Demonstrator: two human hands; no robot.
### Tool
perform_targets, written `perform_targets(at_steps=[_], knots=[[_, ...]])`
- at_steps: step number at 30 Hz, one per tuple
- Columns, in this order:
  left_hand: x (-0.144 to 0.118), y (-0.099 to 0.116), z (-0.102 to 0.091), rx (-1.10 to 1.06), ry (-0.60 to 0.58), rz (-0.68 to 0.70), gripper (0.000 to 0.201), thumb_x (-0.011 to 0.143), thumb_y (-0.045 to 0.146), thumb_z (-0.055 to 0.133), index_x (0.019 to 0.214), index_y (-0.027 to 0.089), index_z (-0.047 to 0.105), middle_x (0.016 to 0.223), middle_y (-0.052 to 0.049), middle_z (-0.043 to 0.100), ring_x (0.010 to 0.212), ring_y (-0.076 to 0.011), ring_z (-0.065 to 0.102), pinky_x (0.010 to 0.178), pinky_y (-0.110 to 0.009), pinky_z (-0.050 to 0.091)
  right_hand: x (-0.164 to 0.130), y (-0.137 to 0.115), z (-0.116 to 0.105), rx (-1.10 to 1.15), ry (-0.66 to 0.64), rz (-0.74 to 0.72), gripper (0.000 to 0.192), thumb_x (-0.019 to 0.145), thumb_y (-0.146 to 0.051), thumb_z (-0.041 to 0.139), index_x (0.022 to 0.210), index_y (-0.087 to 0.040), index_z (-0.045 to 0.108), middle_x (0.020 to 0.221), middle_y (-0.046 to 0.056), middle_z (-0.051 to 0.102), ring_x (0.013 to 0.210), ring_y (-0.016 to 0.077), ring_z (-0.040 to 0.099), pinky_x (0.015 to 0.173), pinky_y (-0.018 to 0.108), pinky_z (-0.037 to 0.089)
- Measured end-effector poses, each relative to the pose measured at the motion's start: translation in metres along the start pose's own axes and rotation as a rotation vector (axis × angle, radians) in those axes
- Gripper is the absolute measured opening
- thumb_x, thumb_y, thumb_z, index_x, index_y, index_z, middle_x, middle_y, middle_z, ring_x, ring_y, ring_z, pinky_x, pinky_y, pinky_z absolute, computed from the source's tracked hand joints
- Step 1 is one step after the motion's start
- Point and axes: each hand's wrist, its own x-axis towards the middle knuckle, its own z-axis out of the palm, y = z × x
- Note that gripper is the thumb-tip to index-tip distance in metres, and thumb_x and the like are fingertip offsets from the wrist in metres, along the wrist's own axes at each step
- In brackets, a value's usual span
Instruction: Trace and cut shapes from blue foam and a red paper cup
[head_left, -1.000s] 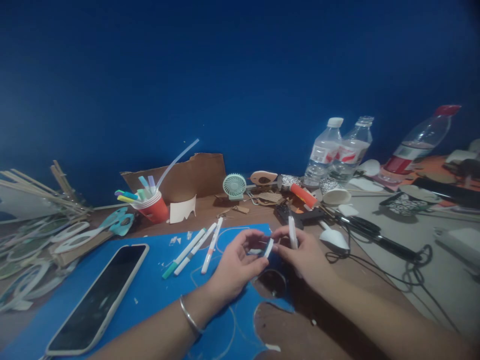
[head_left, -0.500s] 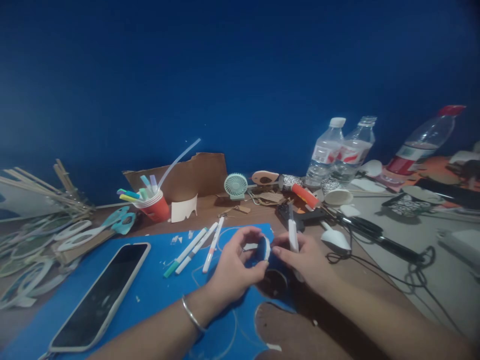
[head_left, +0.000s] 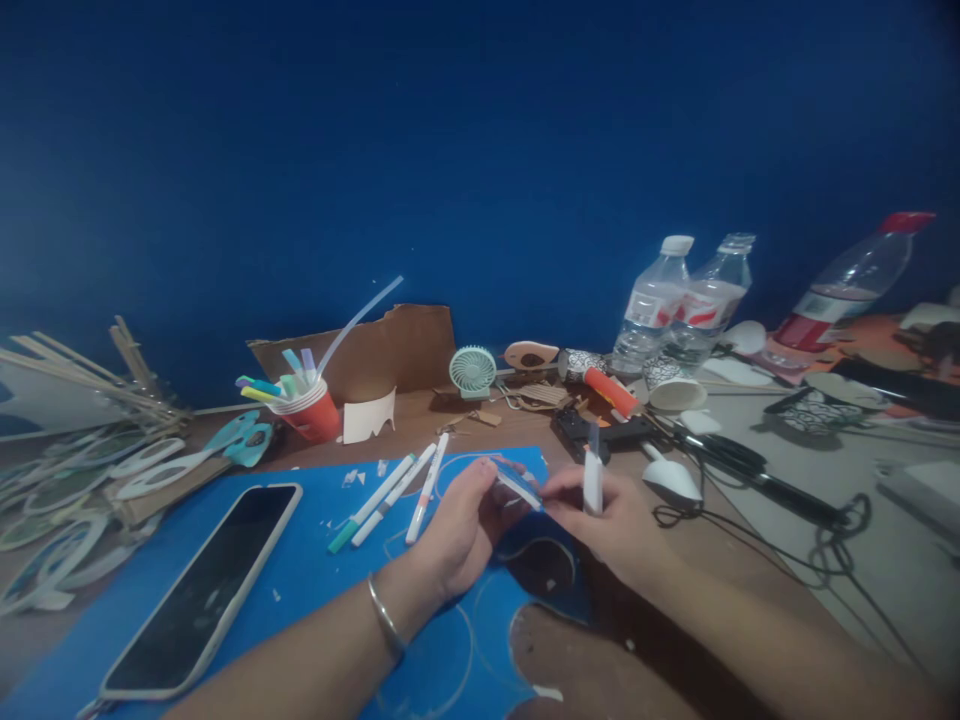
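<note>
Blue wall (head_left: 450, 150) rises behind the far edge of your brown desk (head_left: 555, 650). Over the right edge of the blue sheet (head_left: 315, 560) that lies on it, your left hand (head_left: 463, 530) pinches a small blue piece (head_left: 519, 486), white along its edge, lifted clear of the sheet. The piece lies between your 2 hands, nearer the left, which carries it; your right fingertips are at its other end, and whether they touch cannot be told. Its long axis slopes from your left thumb down to your right fingers, so that end points toward the desk's right and near edges. Your right hand (head_left: 619, 515) is curled around a white cutter (head_left: 592, 485), roughly upright, its blade up and toward the desk's far edge, apart from the piece. Beyond your left hand, 3 markers (head_left: 395, 495) lie on the sheet; a phone (head_left: 202, 590) lies near its left edge. Toward the desk's far edge stand a red cup (head_left: 319, 415) and a pale green fan (head_left: 472, 372).
</note>
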Motion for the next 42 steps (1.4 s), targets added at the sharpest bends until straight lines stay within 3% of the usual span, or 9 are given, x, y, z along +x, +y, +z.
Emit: perform_targets(at_steps=[6, 16, 21, 28, 34, 37, 42], knots=[[-0.001, 0.003, 0.002, 0.037, 0.017, -0.014, 0.013, 0.081, 0.028, 0.053, 0.079, 0.015, 0.056, 0.084, -0.004, 0.063, 0.080, -0.0154, 0.058, 0.078, -0.035, 0.049, -0.003, 0.002, -0.001, -0.081, 0.003, -0.185, 0.007, 0.074, -0.018, 0.058, 0.074, -0.021, 0.064, 0.074, 0.001, 0.065, 0.070, 0.0159, 0.059, 0.069, 0.030, 0.045], [-0.002, 0.002, 0.003, 0.053, 0.046, 0.038, 0.018, 0.075, 0.032, 0.061, 0.077, 0.015, 0.055, 0.080, -0.004, 0.062, 0.079, -0.0162, 0.059, 0.075, -0.034, 0.049, -0.003, 0.005, -0.002, -0.216, 0.033, -0.165, 0.007, 0.076, -0.021, 0.056, 0.071, -0.021, 0.061, 0.071, 0.001, 0.061, 0.066, 0.0159, 0.055, 0.063, 0.028, 0.042], [-0.005, 0.009, 0.001, 0.102, -0.089, -0.002, 0.011, 0.078, 0.027, 0.056, 0.077, 0.016, 0.054, 0.078, -0.003, 0.060, 0.079, -0.0164, 0.058, 0.074, -0.034, 0.049, -0.003, 0.004, -0.002, -0.152, 0.048, -0.109, 0.007, 0.075, -0.022, 0.055, 0.068, -0.020, 0.057, 0.064, -0.001, 0.054, 0.059, 0.0130, 0.048, 0.057, 0.025, 0.039], [-0.013, 0.014, 0.001, 0.158, -0.382, -0.297, 0.020, 0.080, 0.024, 0.047, 0.094, 0.013, 0.056, 0.087, -0.010, 0.058, 0.079, -0.0196, 0.060, 0.068, -0.029, 0.046, 0.001, 0.006, -0.002, -0.037, 0.082, 0.037, 0.011, 0.076, -0.025, 0.055, 0.066, -0.019, 0.055, 0.061, -0.002, 0.052, 0.056, 0.0118, 0.046, 0.054, 0.024, 0.037], [-0.012, 0.016, 0.002, 0.090, -0.340, -0.215, 0.028, 0.076, 0.012, 0.049, 0.104, 0.017, 0.055, 0.109, -0.009, 0.052, 0.101, -0.0201, 0.052, 0.093, -0.036, 0.036, 0.001, 0.008, -0.004, -0.054, 0.213, -0.054, 0.011, 0.077, -0.028, 0.056, 0.077, -0.019, 0.063, 0.076, 0.002, 0.061, 0.064, 0.0138, 0.053, 0.060, 0.027, 0.042], [-0.011, 0.016, 0.001, 0.125, -0.337, -0.191, 0.034, 0.075, 0.010, 0.051, 0.108, 0.017, 0.054, 0.109, -0.009, 0.052, 0.099, -0.0194, 0.052, 0.090, -0.035, 0.036, 0.002, 0.009, -0.003, -0.102, 0.185, -0.149, 0.007, 0.072, -0.023, 0.062, 0.077, -0.021, 0.067, 0.082, 0.003, 0.063, 0.075, 0.0168, 0.058, 0.069, 0.029, 0.045], [-0.010, 0.014, 0.000, 0.182, -0.402, -0.214, 0.042, 0.070, 0.009, 0.058, 0.111, 0.016, 0.052, 0.108, -0.009, 0.052, 0.095, -0.0188, 0.052, 0.082, -0.031, 0.038, 0.002, 0.011, -0.001, -0.188, 0.187, -0.180, 0.007, 0.071, -0.022, 0.064, 0.077, -0.023, 0.067, 0.083, 0.003, 0.064, 0.070, 0.0159, 0.059, 0.065, 0.030, 0.047]])
